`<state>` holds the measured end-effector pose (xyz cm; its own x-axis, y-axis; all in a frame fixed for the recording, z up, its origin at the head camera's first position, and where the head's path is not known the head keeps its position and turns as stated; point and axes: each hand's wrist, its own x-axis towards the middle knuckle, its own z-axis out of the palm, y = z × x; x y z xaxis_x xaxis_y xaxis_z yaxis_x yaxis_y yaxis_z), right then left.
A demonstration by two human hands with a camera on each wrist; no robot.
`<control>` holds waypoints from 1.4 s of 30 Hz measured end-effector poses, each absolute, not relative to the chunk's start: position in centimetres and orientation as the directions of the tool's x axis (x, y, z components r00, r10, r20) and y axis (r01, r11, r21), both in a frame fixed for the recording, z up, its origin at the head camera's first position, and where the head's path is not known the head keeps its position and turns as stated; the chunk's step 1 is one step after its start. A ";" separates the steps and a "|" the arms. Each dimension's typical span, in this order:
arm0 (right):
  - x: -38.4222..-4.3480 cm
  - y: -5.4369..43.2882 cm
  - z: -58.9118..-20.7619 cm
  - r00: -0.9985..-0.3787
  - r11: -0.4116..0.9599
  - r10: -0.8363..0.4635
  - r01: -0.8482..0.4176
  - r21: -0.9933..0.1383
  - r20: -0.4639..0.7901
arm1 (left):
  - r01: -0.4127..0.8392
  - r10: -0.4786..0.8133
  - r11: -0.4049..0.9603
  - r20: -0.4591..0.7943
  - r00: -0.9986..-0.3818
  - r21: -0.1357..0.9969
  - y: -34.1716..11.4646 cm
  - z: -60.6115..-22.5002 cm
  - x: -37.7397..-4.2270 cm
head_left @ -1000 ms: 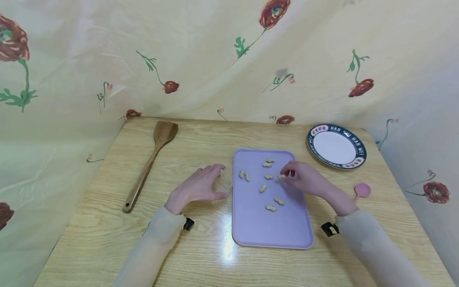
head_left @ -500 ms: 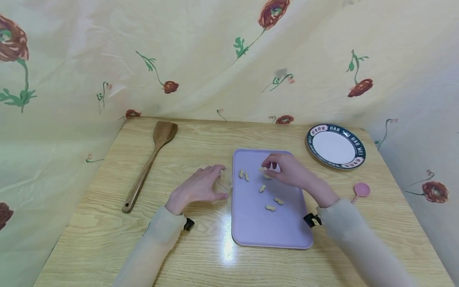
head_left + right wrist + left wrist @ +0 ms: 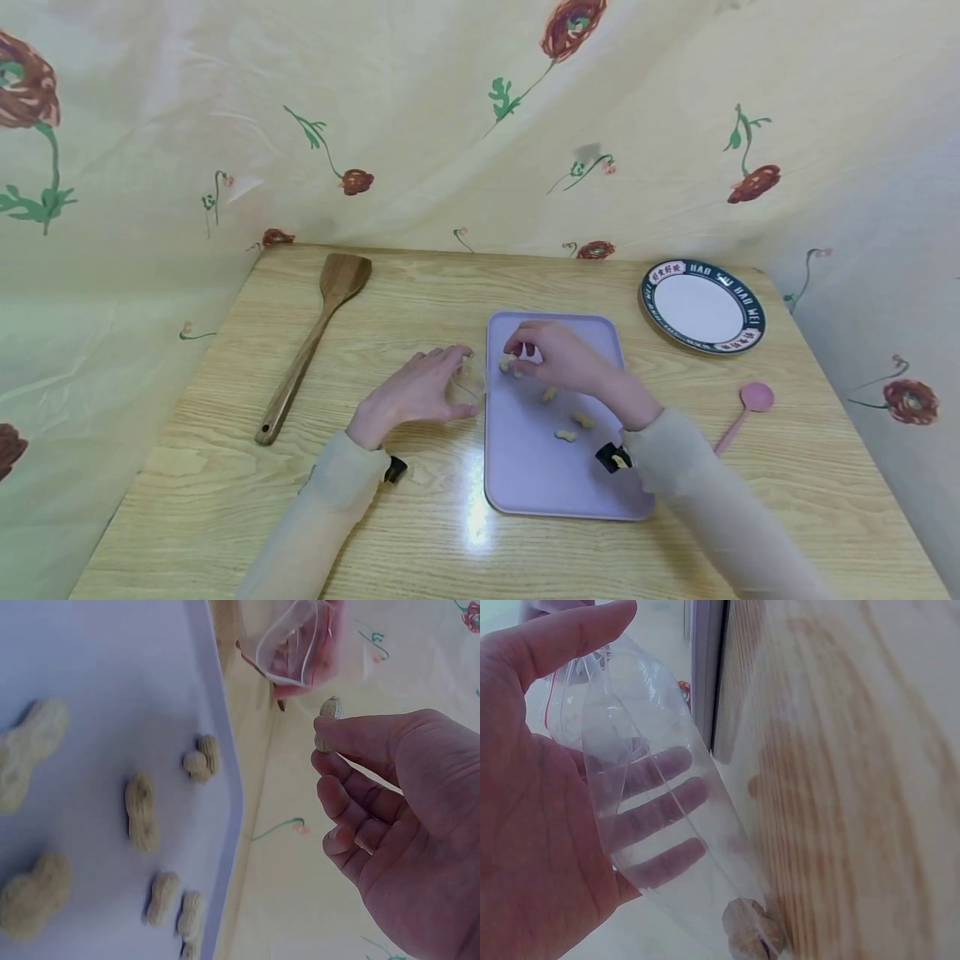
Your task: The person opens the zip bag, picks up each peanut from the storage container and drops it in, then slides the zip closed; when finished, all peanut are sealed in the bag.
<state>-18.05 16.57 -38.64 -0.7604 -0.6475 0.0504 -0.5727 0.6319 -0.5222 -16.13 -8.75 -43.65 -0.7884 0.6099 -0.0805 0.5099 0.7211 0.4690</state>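
Observation:
My left hand [image 3: 420, 387] holds a clear zip bag [image 3: 660, 697] upright at the left edge of a lilac tray [image 3: 570, 487], thumb on one side of its mouth and fingers on the other. Low in the bag, a peanut [image 3: 750, 928] shows through the plastic. Between thumb and forefinger, my right hand [image 3: 562, 358] pinches another peanut [image 3: 330, 709] above the tray's left part, close to the bag's mouth. Several unshelled peanuts [image 3: 141, 811] lie scattered on the tray; the right hand covers some of them in the head view.
A wooden spatula [image 3: 303, 358] lies on the table's left. At the back right sits a dark-rimmed white plate [image 3: 701, 307], with a pink spoon [image 3: 756, 397] in front of it, partly behind the right sleeve. A flower-printed cloth [image 3: 450, 125] hangs behind the table.
My right hand has moved left across the tray with the pinched peanut, from its right side toward the bag. The left hand and bag stay in place.

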 end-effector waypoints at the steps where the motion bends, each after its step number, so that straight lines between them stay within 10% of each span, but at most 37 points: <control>1: -18.0 16.3 -38.8 -0.753 0.623 -0.656 -0.578 -0.527 0.051 | 0.511 0.611 0.720 -0.081 -0.787 0.470 -8.7 -43.6 -16.1; 42: -16.5 12.5 -41.8 -0.677 0.571 -0.735 -0.647 -0.505 0.037 | 0.508 0.611 0.729 -0.100 -0.786 0.459 -8.7 -43.9 -16.0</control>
<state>-16.52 12.53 -41.75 -0.6772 -0.7349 0.0369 -0.6472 0.5711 -0.5050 -16.04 -8.73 -43.87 -0.7856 0.6106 -0.1004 0.5078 0.7289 0.4592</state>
